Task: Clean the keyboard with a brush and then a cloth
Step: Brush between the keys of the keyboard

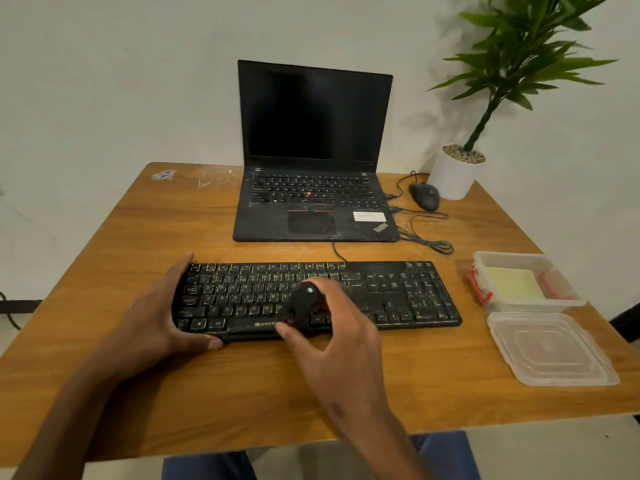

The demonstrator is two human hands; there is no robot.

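The right hand [337, 327] curls round a black brush [301, 306] over the keyboard [398, 299]; the left hand [169, 306] grips the keyboard's left end.

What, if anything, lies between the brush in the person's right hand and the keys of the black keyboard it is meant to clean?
Nothing visible. The right hand grips the brush directly over the middle of the keyboard, and no object shows between them. The left hand only holds the keyboard's left end, clear of the brush.
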